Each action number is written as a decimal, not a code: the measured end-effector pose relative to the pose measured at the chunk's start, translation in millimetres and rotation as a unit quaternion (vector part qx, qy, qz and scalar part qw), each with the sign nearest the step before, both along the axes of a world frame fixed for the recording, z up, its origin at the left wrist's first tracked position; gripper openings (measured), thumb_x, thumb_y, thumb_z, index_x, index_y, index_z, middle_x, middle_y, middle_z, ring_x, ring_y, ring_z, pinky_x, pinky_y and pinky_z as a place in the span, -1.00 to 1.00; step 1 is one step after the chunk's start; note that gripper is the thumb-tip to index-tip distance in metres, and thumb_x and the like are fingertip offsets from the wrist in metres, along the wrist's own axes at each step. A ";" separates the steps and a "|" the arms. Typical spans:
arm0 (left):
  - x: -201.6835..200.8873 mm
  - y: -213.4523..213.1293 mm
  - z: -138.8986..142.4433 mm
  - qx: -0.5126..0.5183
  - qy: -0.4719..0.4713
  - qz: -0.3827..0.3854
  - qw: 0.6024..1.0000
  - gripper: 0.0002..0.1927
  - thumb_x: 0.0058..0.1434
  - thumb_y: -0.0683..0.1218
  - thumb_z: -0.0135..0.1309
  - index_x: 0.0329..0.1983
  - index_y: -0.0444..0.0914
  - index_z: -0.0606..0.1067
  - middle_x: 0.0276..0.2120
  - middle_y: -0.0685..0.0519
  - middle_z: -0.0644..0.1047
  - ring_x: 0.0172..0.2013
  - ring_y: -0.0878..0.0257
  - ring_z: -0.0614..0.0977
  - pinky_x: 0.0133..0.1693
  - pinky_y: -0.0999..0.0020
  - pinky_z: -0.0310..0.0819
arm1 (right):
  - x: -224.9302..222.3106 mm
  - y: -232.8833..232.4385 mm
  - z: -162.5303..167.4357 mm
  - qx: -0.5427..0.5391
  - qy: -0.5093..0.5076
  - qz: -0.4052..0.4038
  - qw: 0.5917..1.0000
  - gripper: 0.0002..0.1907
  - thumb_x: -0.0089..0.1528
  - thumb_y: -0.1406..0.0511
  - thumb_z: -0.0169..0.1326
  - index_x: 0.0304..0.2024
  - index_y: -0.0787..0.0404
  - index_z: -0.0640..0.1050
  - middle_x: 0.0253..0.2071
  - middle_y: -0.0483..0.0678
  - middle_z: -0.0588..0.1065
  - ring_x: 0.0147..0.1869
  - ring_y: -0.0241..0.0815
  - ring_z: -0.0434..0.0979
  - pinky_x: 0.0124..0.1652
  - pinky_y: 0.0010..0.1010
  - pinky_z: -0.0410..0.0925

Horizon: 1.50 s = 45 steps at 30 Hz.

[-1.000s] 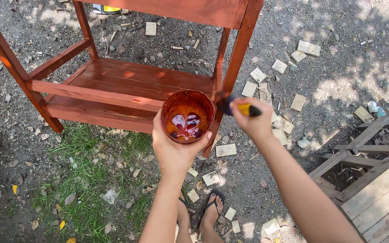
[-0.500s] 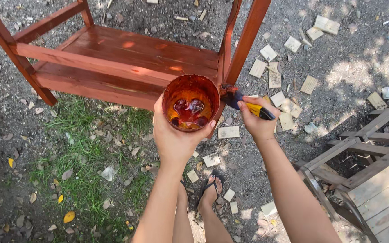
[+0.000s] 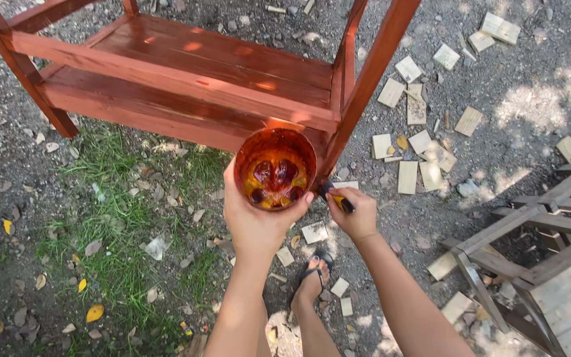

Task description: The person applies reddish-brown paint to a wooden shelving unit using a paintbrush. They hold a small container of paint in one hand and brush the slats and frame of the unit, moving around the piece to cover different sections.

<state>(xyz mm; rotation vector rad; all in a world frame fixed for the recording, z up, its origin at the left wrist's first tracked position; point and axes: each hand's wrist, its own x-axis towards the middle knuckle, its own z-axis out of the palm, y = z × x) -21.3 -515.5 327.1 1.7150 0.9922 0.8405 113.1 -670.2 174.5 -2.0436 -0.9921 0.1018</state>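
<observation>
I see a round cup [image 3: 275, 169] of reddish-brown stain, held upright from below in my left hand [image 3: 256, 221], its open mouth facing me and dark blotches pooled at the bottom. At its 3 o'clock, my right hand [image 3: 358, 217] grips a small brush [image 3: 336, 196] with a yellow-and-black handle; its bristles seem to touch the red-stained leg [image 3: 365, 82], though shadow hides the tip.

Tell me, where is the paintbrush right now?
In the head view, the paintbrush is in the right hand, low against the red wooden leg, just right of the stain cup in the left hand.
</observation>
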 end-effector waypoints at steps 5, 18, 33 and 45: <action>-19.1 5.0 -18.7 0.049 0.065 -0.004 0.997 0.03 -0.23 -0.06 0.62 0.30 -0.31 0.32 0.11 -0.13 0.53 0.12 0.06 0.61 0.18 0.21 0.51 | 49.9 4.0 32.5 0.044 -0.019 0.001 0.999 -0.88 0.21 0.41 0.35 -0.22 0.24 0.65 -0.16 0.05 0.65 -0.17 -0.12 0.72 -0.15 -0.41 0.53; -17.1 -2.7 -41.3 0.039 0.027 -0.035 0.998 0.04 -0.20 -0.02 0.59 0.32 -0.33 0.30 0.12 -0.11 0.53 0.14 0.04 0.62 0.19 0.17 0.53 | 2.4 4.2 13.3 -0.105 -0.104 0.143 0.979 -0.91 0.10 0.36 0.32 -0.37 0.16 0.65 -0.29 0.00 0.66 -0.32 -0.04 0.67 -0.31 -0.29 0.52; -49.5 -8.5 -72.2 0.012 0.061 -0.023 0.998 0.08 -0.25 -0.02 0.60 0.33 -0.34 0.29 0.13 -0.12 0.51 0.15 0.05 0.62 0.21 0.20 0.52 | -30.8 -25.6 -89.8 -0.211 -0.083 0.169 0.959 -0.86 0.07 0.35 0.27 -0.31 0.01 0.67 -0.24 -0.11 0.67 -0.31 -0.08 0.68 -0.33 -0.27 0.51; -57.1 -7.0 -67.7 0.008 0.079 -0.021 0.997 0.09 -0.28 -0.02 0.61 0.32 -0.31 0.28 0.11 -0.11 0.53 0.13 0.03 0.61 0.17 0.17 0.51 | 31.4 -12.5 -0.2 -0.085 -0.129 0.170 0.973 -0.90 0.19 0.33 0.30 -0.25 0.08 0.63 -0.18 -0.06 0.63 -0.21 -0.06 0.67 -0.23 -0.28 0.52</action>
